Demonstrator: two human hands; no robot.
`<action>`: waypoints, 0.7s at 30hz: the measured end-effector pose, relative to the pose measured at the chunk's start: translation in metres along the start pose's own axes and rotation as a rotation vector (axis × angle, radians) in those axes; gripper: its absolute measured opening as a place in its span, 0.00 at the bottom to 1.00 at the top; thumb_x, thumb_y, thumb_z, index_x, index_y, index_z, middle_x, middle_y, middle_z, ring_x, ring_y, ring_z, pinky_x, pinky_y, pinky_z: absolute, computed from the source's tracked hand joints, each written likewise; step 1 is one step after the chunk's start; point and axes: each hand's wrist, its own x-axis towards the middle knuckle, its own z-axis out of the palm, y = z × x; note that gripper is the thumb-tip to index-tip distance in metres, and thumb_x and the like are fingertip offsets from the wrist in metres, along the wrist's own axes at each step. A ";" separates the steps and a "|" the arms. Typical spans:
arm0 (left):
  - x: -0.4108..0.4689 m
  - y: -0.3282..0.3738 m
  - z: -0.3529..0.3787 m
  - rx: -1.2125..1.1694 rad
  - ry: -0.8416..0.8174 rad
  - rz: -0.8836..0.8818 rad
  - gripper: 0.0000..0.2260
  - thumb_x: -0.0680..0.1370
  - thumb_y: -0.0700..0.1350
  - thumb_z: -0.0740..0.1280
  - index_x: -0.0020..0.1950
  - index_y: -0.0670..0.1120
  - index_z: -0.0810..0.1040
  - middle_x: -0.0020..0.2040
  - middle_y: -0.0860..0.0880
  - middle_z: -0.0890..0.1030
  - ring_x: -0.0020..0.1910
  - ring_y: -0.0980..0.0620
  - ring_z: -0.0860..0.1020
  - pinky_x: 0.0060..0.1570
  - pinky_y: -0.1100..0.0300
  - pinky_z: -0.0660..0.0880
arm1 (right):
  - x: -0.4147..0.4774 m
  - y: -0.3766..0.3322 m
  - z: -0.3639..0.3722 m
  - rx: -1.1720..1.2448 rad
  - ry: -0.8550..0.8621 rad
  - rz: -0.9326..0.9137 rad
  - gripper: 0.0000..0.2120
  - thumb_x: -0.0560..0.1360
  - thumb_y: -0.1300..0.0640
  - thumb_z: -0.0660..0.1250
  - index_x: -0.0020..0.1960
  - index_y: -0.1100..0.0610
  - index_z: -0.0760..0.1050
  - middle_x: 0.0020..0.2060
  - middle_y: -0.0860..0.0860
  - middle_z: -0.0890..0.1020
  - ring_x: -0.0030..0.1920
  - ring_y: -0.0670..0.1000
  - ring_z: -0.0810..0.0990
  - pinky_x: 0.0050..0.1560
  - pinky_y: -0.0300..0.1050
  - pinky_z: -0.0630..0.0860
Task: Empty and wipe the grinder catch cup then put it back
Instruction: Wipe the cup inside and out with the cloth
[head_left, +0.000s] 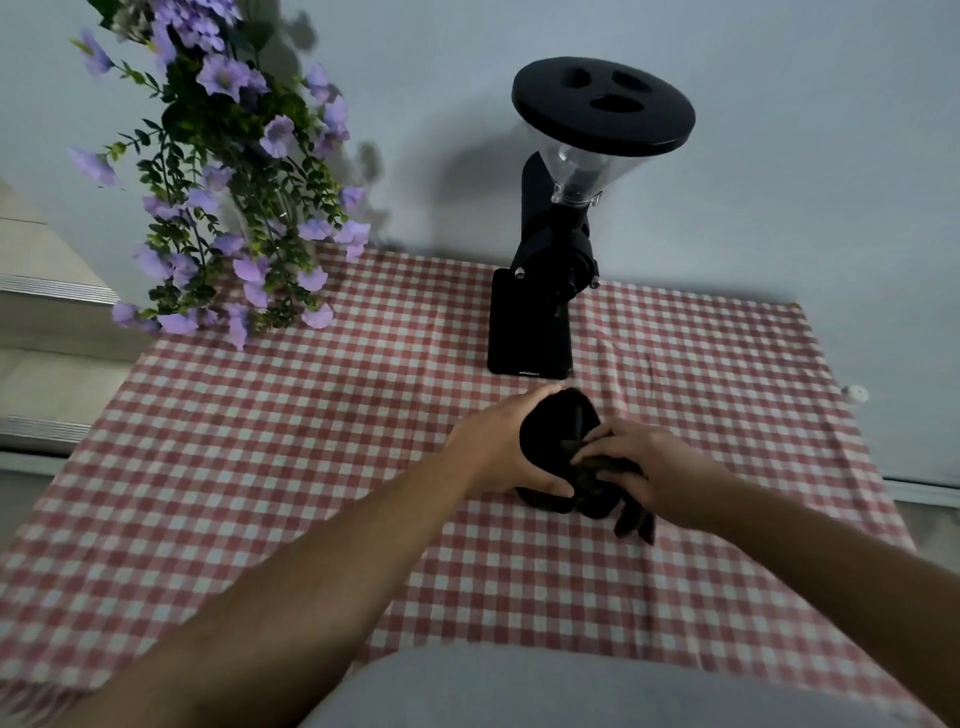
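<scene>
A black catch cup (553, 431) is held just above the checked tablecloth, a little in front of the black coffee grinder (545, 291). My left hand (498, 447) wraps around the cup's left side. My right hand (641, 470) grips a dark cloth (602, 483) and presses it into the cup's opening. A tail of the cloth hangs below my right hand. The grinder's base plate, under its spout, has nothing standing on it. A clear hopper with a black lid tops the grinder.
A vase of purple flowers (234, 197) stands at the back left of the red-and-white checked tablecloth (311, 441). A grey wall runs behind the table. A small white object (854, 393) lies off the cloth at the right.
</scene>
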 end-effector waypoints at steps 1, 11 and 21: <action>-0.001 0.001 -0.001 -0.017 -0.005 0.003 0.51 0.64 0.60 0.79 0.79 0.62 0.52 0.76 0.57 0.66 0.72 0.54 0.67 0.67 0.54 0.69 | 0.005 0.005 -0.011 -0.025 -0.012 0.017 0.14 0.77 0.61 0.63 0.60 0.50 0.77 0.59 0.44 0.74 0.59 0.45 0.74 0.58 0.36 0.71; -0.003 0.006 -0.002 -0.015 0.009 0.001 0.51 0.65 0.60 0.79 0.79 0.62 0.51 0.77 0.56 0.64 0.73 0.53 0.66 0.67 0.52 0.68 | -0.004 0.006 0.013 0.284 0.026 0.242 0.14 0.78 0.60 0.62 0.58 0.46 0.77 0.51 0.43 0.81 0.52 0.42 0.79 0.53 0.40 0.78; -0.003 0.010 -0.002 -0.078 0.003 -0.045 0.51 0.64 0.58 0.80 0.78 0.64 0.53 0.76 0.58 0.65 0.73 0.53 0.67 0.69 0.50 0.68 | 0.008 0.011 0.011 0.378 0.069 0.248 0.11 0.78 0.62 0.62 0.52 0.47 0.76 0.47 0.44 0.80 0.51 0.44 0.79 0.47 0.37 0.75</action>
